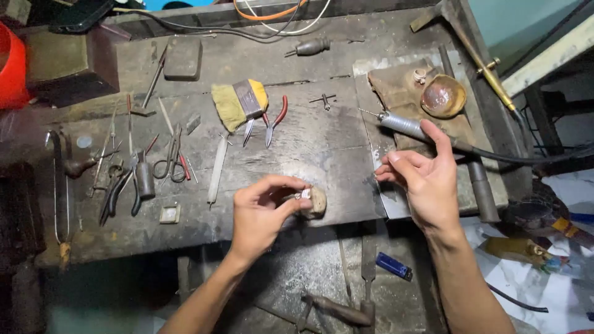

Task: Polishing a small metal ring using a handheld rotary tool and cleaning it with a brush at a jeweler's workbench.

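Worn, dark wooden work surface [309,148], seen from above.

Left hand [263,210]: at the near edge of the surface, middle. Thumb and fingers pinch a small silver ring [304,194], held against a rounded pale wooden peg [317,201] that juts from that edge.

Right hand [421,182]: raised above the near right part of the surface. Fingers curled around the grey metal rotary handpiece [402,127], fine bit pointing left; its black flexible hose [526,158] trails off over the right edge. The thumb and forefinger tips meet as if pinching something small; what it is cannot be told.

Other items:
- Yellow-bristled flat brush with metal ferrule [238,102], centre, towards the far edge.
- Red-handled pliers [275,120], just right of the brush.
- Dark pliers and scissors cluster [145,173], left part of the surface, among thin files and picks.
- White slender rod-shaped tool [216,170], between that cluster and the left hand.
- Wooden-handled awl [309,47], near the far edge.
- Shallow copper-coloured bowl [442,96], on a brown pad at the far right corner.
- Brass torch nozzle [492,77], along the right edge.
- Small square pale block [169,214], near edge, left of the left hand.
- Blue lighter [393,266], on the lower shelf below the near edge.
- Red plastic container [12,65], beyond the far left corner.
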